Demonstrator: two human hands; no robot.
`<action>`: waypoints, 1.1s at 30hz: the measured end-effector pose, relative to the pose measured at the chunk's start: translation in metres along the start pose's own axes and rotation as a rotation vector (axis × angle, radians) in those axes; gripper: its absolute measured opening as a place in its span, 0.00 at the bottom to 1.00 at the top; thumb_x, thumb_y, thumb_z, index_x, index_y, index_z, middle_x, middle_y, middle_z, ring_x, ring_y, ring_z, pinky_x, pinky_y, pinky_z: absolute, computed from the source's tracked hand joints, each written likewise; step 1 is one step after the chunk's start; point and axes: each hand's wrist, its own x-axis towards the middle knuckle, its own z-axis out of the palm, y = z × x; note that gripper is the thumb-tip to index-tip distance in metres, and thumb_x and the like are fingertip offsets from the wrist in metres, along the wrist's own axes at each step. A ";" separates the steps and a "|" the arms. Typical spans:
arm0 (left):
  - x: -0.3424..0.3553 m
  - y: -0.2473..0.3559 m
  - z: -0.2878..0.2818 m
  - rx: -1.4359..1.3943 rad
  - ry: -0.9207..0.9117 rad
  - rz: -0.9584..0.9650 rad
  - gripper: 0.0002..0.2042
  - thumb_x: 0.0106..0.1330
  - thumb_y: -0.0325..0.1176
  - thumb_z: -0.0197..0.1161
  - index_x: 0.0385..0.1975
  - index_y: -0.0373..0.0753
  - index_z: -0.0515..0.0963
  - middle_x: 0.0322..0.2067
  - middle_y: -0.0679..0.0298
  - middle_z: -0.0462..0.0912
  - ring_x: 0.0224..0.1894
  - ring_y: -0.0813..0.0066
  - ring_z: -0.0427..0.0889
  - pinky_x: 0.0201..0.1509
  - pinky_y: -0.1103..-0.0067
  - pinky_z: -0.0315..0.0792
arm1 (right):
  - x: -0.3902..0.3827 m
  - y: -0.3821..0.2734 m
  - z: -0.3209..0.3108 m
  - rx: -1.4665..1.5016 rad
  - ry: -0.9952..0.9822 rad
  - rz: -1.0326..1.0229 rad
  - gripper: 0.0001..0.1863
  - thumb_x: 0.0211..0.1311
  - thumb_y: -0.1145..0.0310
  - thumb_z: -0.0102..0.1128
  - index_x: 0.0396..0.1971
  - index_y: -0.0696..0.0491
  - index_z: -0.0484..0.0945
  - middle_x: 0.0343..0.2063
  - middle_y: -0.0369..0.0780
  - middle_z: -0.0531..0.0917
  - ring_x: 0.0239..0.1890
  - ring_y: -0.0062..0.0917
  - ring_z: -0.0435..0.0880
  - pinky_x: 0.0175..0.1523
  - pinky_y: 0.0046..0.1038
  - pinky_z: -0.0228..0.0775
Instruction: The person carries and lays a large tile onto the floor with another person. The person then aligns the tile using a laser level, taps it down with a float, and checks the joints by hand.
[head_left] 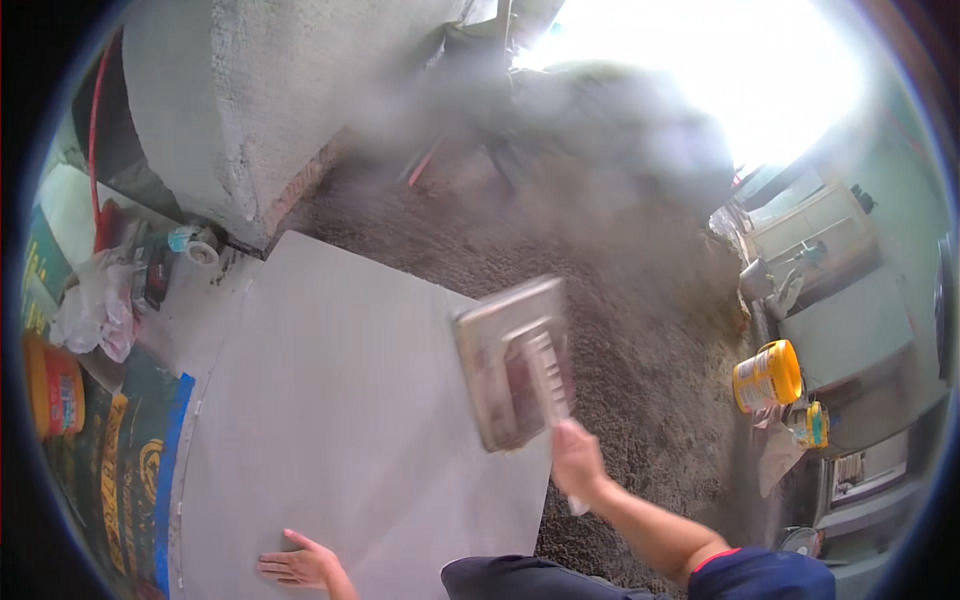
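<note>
A large pale grey tile [350, 400] lies in front of me, its far and right edges against rough dark mortar. My left hand [300, 565] rests flat on the tile near its lower left, fingers spread and holding nothing. My right hand [580, 460] is wrapped round the handle of a rectangular tiling float [510, 365], somewhat blurred by motion. The float's plate is tilted over the tile's right edge and the mortar; I cannot tell whether it touches the tile.
Rough mortar [640, 360] spreads beyond and right of the tile. Blue tape [175, 480] edges a dark green printed sheet on the left, near an orange bucket [55, 385] and plastic bags [95, 310]. A yellow bucket [768, 377] stands right. A grey wall [260, 90] rises far left.
</note>
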 end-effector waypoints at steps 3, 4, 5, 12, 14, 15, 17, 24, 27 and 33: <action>-0.002 -0.002 0.002 -0.017 -0.002 0.033 0.46 0.75 0.68 0.32 0.77 0.29 0.43 0.79 0.48 0.40 0.82 0.56 0.37 0.81 0.59 0.40 | 0.042 -0.006 0.070 -0.284 -0.315 0.283 0.37 0.77 0.37 0.39 0.48 0.60 0.82 0.39 0.53 0.86 0.46 0.40 0.84 0.52 0.42 0.74; -0.001 -0.002 0.001 -0.039 0.102 0.053 0.46 0.75 0.68 0.32 0.77 0.29 0.44 0.79 0.48 0.41 0.82 0.55 0.37 0.81 0.58 0.40 | 0.067 -0.022 0.084 -0.402 -0.392 0.322 0.43 0.75 0.32 0.36 0.48 0.61 0.82 0.43 0.56 0.86 0.48 0.46 0.83 0.55 0.44 0.73; -0.001 -0.001 0.001 -0.082 0.033 0.075 0.46 0.76 0.67 0.33 0.77 0.27 0.44 0.79 0.46 0.41 0.82 0.54 0.37 0.81 0.58 0.40 | 0.089 -0.042 0.091 -0.444 -0.397 0.230 0.44 0.74 0.30 0.34 0.46 0.60 0.83 0.36 0.52 0.86 0.43 0.41 0.85 0.52 0.44 0.74; 0.023 -0.001 -0.016 -0.274 -0.015 0.151 0.46 0.75 0.60 0.42 0.76 0.24 0.39 0.78 0.42 0.35 0.81 0.48 0.32 0.81 0.57 0.33 | 0.085 -0.120 0.037 0.040 -0.181 -0.262 0.25 0.81 0.52 0.43 0.42 0.58 0.82 0.19 0.38 0.79 0.25 0.22 0.76 0.32 0.33 0.69; 0.029 0.004 -0.023 -0.359 0.030 0.194 0.46 0.74 0.59 0.43 0.76 0.24 0.38 0.79 0.42 0.32 0.81 0.49 0.30 0.82 0.58 0.31 | 0.078 -0.114 0.076 0.003 -0.106 -0.299 0.27 0.81 0.49 0.42 0.40 0.59 0.80 0.18 0.40 0.78 0.25 0.23 0.76 0.32 0.33 0.69; 0.032 0.007 -0.027 -0.365 -0.002 0.199 0.47 0.74 0.59 0.43 0.76 0.24 0.37 0.78 0.42 0.32 0.81 0.49 0.29 0.82 0.58 0.30 | 0.090 -0.117 0.110 -0.085 -0.084 -0.337 0.30 0.80 0.47 0.42 0.39 0.60 0.80 0.18 0.42 0.77 0.25 0.24 0.77 0.32 0.35 0.70; 0.041 0.010 -0.036 -0.387 -0.025 0.228 0.47 0.74 0.59 0.44 0.76 0.23 0.36 0.78 0.42 0.30 0.81 0.50 0.28 0.82 0.59 0.29 | 0.125 -0.135 0.167 -0.351 -0.299 -0.139 0.36 0.78 0.39 0.40 0.33 0.61 0.77 0.19 0.45 0.77 0.23 0.30 0.77 0.32 0.40 0.70; 0.099 0.015 -0.057 -0.470 0.051 0.426 0.47 0.72 0.57 0.48 0.74 0.20 0.41 0.78 0.39 0.34 0.81 0.48 0.31 0.82 0.59 0.29 | 0.185 -0.228 0.120 -0.001 -0.409 -0.124 0.32 0.78 0.40 0.43 0.28 0.54 0.77 0.16 0.33 0.73 0.19 0.21 0.72 0.23 0.30 0.63; 0.120 0.020 -0.059 -0.423 0.055 0.544 0.47 0.71 0.58 0.48 0.74 0.20 0.42 0.77 0.38 0.35 0.81 0.47 0.32 0.83 0.59 0.29 | 0.133 -0.187 0.129 0.095 -0.143 -0.371 0.28 0.80 0.46 0.43 0.29 0.55 0.74 0.19 0.30 0.72 0.24 0.14 0.70 0.29 0.27 0.65; 0.142 0.029 -0.072 -0.426 0.123 0.736 0.48 0.69 0.60 0.51 0.74 0.22 0.47 0.78 0.41 0.39 0.81 0.48 0.34 0.83 0.60 0.32 | 0.146 -0.194 0.230 -0.525 -0.508 0.076 0.41 0.76 0.35 0.40 0.29 0.63 0.81 0.23 0.48 0.82 0.33 0.43 0.84 0.46 0.47 0.74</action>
